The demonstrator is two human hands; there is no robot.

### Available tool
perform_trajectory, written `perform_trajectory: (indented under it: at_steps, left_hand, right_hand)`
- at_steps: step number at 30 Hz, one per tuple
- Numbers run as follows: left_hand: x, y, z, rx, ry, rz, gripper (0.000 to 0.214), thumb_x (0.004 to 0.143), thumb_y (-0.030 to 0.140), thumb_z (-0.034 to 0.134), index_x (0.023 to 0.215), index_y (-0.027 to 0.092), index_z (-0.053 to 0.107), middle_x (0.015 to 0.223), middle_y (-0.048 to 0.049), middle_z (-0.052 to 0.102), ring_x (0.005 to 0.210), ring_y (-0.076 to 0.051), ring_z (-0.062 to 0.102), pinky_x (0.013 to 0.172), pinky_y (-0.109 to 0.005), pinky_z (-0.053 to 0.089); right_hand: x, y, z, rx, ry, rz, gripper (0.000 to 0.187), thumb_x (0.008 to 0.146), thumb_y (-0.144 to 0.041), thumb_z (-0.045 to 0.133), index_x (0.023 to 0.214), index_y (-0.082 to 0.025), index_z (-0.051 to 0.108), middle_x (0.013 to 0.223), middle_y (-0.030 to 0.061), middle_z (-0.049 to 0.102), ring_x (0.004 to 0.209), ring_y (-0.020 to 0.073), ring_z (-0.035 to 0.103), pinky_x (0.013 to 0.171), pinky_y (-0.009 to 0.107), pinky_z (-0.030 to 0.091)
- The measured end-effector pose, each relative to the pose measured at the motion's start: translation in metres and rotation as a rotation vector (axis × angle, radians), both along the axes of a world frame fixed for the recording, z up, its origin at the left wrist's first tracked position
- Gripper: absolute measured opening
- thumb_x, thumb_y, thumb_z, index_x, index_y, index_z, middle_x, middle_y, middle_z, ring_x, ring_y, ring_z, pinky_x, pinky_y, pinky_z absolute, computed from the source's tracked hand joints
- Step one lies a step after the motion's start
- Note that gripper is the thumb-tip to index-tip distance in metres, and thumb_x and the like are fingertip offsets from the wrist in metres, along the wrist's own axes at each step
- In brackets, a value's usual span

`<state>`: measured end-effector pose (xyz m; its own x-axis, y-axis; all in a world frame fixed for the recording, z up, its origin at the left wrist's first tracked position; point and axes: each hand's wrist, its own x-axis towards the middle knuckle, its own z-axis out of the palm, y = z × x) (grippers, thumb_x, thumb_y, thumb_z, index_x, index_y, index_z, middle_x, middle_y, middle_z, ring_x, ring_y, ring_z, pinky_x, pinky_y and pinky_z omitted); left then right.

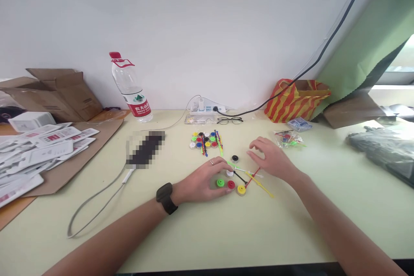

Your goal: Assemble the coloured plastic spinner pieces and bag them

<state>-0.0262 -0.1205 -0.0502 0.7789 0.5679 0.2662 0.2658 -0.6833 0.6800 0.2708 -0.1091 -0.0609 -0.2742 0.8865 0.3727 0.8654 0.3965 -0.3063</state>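
My left hand (203, 183) wears a ring and a black watch (167, 198). Its fingers are apart over small round plastic pieces: the index fingertip is by a white piece (230, 173), the thumb by a red piece (231, 184). Between them sits a green piece (220, 183), with a yellow piece (241, 189) to the right and a black piece (235, 158) farther back. Thin plastic sticks, including a yellow stick (263, 187), a black stick (240, 177) and a red stick (252, 177), lie crossed beside them. My right hand (268, 155) hovers just beyond the sticks, fingers curved and apart, holding nothing.
Rows of coloured round pieces (207, 139) and sticks lie farther back. A small plastic bag of parts (287, 138) is at right. Glasses (230, 120), a power strip (207, 108), a bottle (131, 88), a cabled phone-like object (145, 150), and a striped bag (284, 101) stand around.
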Motion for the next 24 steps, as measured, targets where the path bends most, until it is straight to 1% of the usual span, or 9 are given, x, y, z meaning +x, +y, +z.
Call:
perform_trajectory:
  at_steps: [2,3,5,9,11,13,15,19,24]
  left_hand:
    - [0.0,0.0,0.0,0.019,0.007,-0.005,0.05,0.089,0.037,0.076,0.136,0.026,0.062,0.14,-0.0133,0.059,0.13,-0.029,0.057,0.112,-0.043,0.048]
    - [0.0,-0.001,0.0,0.024,0.014,-0.008,0.05,0.09,0.037,0.076,0.136,0.027,0.063,0.142,-0.0127,0.058,0.131,-0.029,0.057,0.113,-0.043,0.047]
    - [0.001,-0.001,-0.001,0.028,0.015,-0.006,0.045,0.091,0.037,0.075,0.134,0.028,0.065,0.14,-0.0112,0.061,0.129,-0.028,0.059,0.112,-0.043,0.048]
    - [0.001,0.001,-0.004,0.003,-0.006,0.031,0.029,0.095,0.038,0.07,0.121,0.025,0.069,0.118,-0.0091,0.07,0.114,-0.025,0.064,0.101,-0.04,0.052]
    - [0.001,0.001,-0.005,-0.005,-0.006,0.059,0.019,0.099,0.033,0.064,0.114,0.023,0.07,0.108,-0.0081,0.071,0.102,-0.022,0.066,0.092,-0.037,0.054]
    - [0.001,0.002,-0.006,-0.004,0.002,0.083,0.016,0.101,0.029,0.059,0.11,0.022,0.07,0.103,-0.0074,0.07,0.093,-0.02,0.065,0.085,-0.034,0.054]
    - [0.001,0.002,-0.007,-0.007,0.005,0.1,0.017,0.101,0.027,0.058,0.111,0.022,0.069,0.102,-0.0069,0.07,0.091,-0.019,0.064,0.082,-0.032,0.053]
    - [0.001,0.003,-0.008,-0.022,-0.01,0.104,0.019,0.1,0.028,0.059,0.115,0.023,0.069,0.107,-0.0071,0.069,0.093,-0.019,0.065,0.082,-0.031,0.053]
    - [0.001,0.004,-0.009,-0.011,-0.044,0.066,0.019,0.102,0.029,0.057,0.116,0.023,0.07,0.11,-0.0077,0.069,0.093,-0.019,0.065,0.085,-0.032,0.053]
  right_hand:
    - [-0.013,-0.007,0.003,-0.076,0.041,0.156,0.007,0.099,-0.03,0.059,0.096,-0.024,0.061,0.098,0.0052,0.067,0.094,0.0228,0.063,0.083,0.035,0.048]
    - [-0.019,-0.011,0.003,-0.119,0.049,0.207,0.007,0.098,-0.028,0.059,0.093,-0.024,0.061,0.096,0.0045,0.067,0.093,0.0221,0.063,0.082,0.034,0.048]
    - [-0.026,-0.015,0.003,-0.18,0.061,0.261,0.009,0.097,-0.027,0.061,0.089,-0.024,0.061,0.093,0.0036,0.067,0.088,0.021,0.062,0.079,0.033,0.048]
    - [-0.031,-0.019,0.002,-0.235,0.072,0.288,0.01,0.094,-0.028,0.065,0.087,-0.024,0.06,0.088,0.002,0.065,0.081,0.0198,0.061,0.073,0.031,0.047]
    - [-0.032,-0.019,0.002,-0.239,0.087,0.287,0.01,0.094,-0.027,0.066,0.088,-0.024,0.059,0.088,0.0018,0.065,0.082,0.0199,0.061,0.072,0.031,0.047]
    - [-0.034,-0.019,0.002,-0.227,0.112,0.282,0.009,0.094,-0.024,0.064,0.089,-0.024,0.057,0.089,0.002,0.066,0.082,0.0201,0.061,0.072,0.031,0.047]
    - [-0.036,-0.021,0.004,-0.206,0.132,0.29,0.008,0.095,-0.02,0.061,0.09,-0.024,0.055,0.089,0.0021,0.066,0.082,0.0201,0.06,0.073,0.032,0.047]
    - [-0.042,-0.025,0.004,-0.174,0.148,0.339,0.01,0.094,-0.014,0.059,0.093,-0.024,0.056,0.094,0.0027,0.067,0.087,0.0202,0.061,0.075,0.032,0.047]
    - [-0.045,-0.028,0.005,-0.198,0.15,0.367,0.014,0.092,-0.01,0.054,0.093,-0.024,0.056,0.091,0.0024,0.066,0.085,0.0198,0.061,0.073,0.03,0.047]
